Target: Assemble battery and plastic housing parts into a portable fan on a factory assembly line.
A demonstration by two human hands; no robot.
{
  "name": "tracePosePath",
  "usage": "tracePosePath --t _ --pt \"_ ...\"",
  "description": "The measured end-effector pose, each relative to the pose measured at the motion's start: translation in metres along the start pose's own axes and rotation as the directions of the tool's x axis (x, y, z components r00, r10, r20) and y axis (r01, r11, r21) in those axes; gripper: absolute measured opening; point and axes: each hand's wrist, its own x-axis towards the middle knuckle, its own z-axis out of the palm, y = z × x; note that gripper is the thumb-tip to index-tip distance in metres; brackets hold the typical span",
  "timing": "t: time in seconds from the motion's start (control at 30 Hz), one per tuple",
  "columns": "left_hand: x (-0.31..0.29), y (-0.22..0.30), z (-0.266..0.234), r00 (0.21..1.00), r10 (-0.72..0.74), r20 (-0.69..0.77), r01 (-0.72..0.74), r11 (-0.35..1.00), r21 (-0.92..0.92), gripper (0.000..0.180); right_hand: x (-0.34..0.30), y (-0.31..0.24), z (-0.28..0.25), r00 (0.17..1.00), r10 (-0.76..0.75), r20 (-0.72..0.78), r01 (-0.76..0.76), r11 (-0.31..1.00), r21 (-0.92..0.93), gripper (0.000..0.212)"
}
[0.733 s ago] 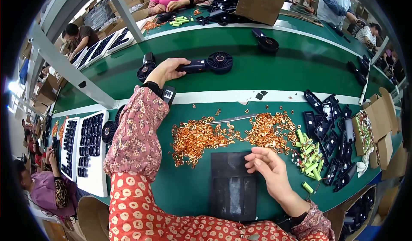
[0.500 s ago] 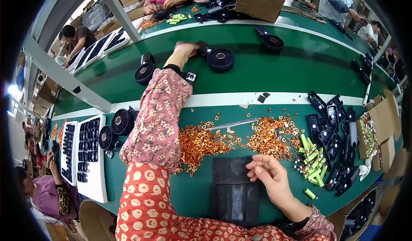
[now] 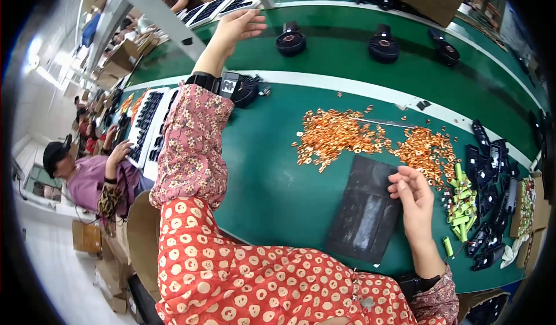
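My left hand (image 3: 240, 27) reaches out over the far green belt, fingers stretched and nothing in them. To its right a black handheld fan (image 3: 291, 40) lies on the belt, apart from the fingers. Below the left wrist a dark fan (image 3: 247, 90) on the near table is partly hidden by my sleeve. My right hand (image 3: 414, 200) hovers at the upper right edge of a black mat (image 3: 365, 209), its fingers loosely bent and empty. Beyond that hand lie two heaps of small copper-coloured metal pieces (image 3: 336, 137), with a thin metal strip (image 3: 385, 122) between them.
More fans (image 3: 383, 44) lie on the belt to the right. Green battery cells (image 3: 461, 209) and black housings (image 3: 489, 174) are piled at the right, beside a cardboard box (image 3: 538, 209). White trays (image 3: 142, 128) stand at the left, near a seated co-worker (image 3: 101, 177). A metal post (image 3: 156, 18) rises at upper left.
My left hand has let go of a fan's handle on the belt and moved left. The whole view has swung left. My right hand stays by the black mat.
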Motion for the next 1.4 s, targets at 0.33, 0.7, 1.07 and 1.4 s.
tracePosePath --t 0.33,0.7,1.07,1.4 --pt "-0.135 -0.088 -0.024 0.978 0.111 -0.179 0.175 0.042 0.984 0.067 -0.008 -0.004 -0.002 0.987 -0.148 0.055 0.156 0.969 -0.192 0.022" --pt "-0.108 -0.130 -0.005 0.962 0.271 -0.027 -0.241 0.892 0.383 0.052 -0.105 -0.039 -0.090 0.842 -0.517 -0.155 0.253 0.631 -0.733 0.021" --pt "-0.250 -0.091 0.031 0.959 -0.227 0.167 0.256 0.949 -0.182 0.056 -0.151 -0.038 -0.184 0.806 -0.286 -0.518 -0.415 0.352 -0.839 0.034" --pt "-0.296 -0.081 0.057 0.978 -0.204 0.050 0.210 0.961 -0.179 0.044 -0.149 -0.035 -0.172 0.593 -0.697 -0.403 -0.025 0.484 -0.875 0.013"
